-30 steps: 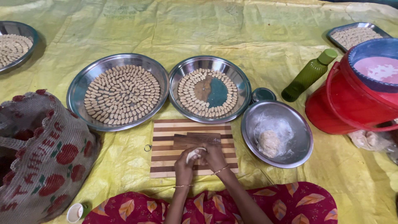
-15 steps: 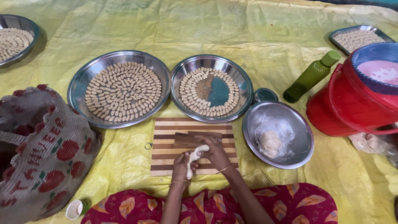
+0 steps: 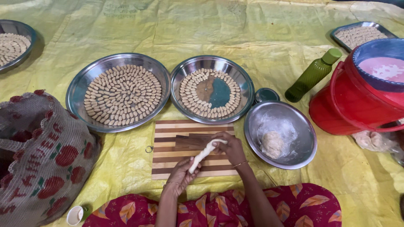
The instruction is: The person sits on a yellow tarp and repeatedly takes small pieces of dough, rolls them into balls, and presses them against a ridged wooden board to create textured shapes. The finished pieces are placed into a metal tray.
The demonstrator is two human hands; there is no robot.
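A pale rope of dough (image 3: 205, 154) stretches between my hands above a striped wooden board (image 3: 168, 143). My left hand (image 3: 182, 174) grips its lower end near the board's front edge. My right hand (image 3: 229, 147) pinches the upper end at the board's right side. A small dark wooden piece (image 3: 191, 141) lies on the board just beyond my right hand.
Two round steel trays (image 3: 75, 90) (image 3: 246, 84) with rings of small dough pieces lie beyond the board. A steel bowl (image 3: 303, 147) holds a dough lump in plastic. A green bottle (image 3: 313, 75), a red bucket (image 3: 345, 105), a netted bag (image 3: 38, 147) and more trays surround them.
The dough was a small lump held between both hands; now it is drawn out into a long rope, with my left hand lower and my right hand further right.
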